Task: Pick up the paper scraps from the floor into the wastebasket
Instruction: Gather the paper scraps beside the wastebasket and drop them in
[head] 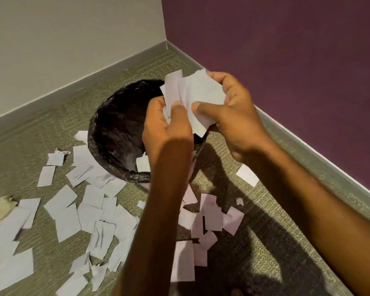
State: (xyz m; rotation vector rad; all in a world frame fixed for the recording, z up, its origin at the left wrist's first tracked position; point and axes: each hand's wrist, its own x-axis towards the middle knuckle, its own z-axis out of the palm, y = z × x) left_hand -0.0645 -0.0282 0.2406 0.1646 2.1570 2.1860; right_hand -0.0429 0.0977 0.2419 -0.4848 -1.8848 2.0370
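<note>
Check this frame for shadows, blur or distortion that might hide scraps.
Head view: hard shadows of both arms darken the carpet beside the wastebasket, and the scraps lying there look pinkish yet readable. Head view: the bundle of scraps gripped by the left hand and right hand is slightly soft; the baseboard lines stay nearly straight.

Wastebasket (115, 133) in the corner; paper scraps (90, 210) before it.

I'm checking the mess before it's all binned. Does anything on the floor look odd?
Yes: among the flat white scraps, one crumpled tan piece lies on the carpet at the far left, wadded and differently coloured.
</note>
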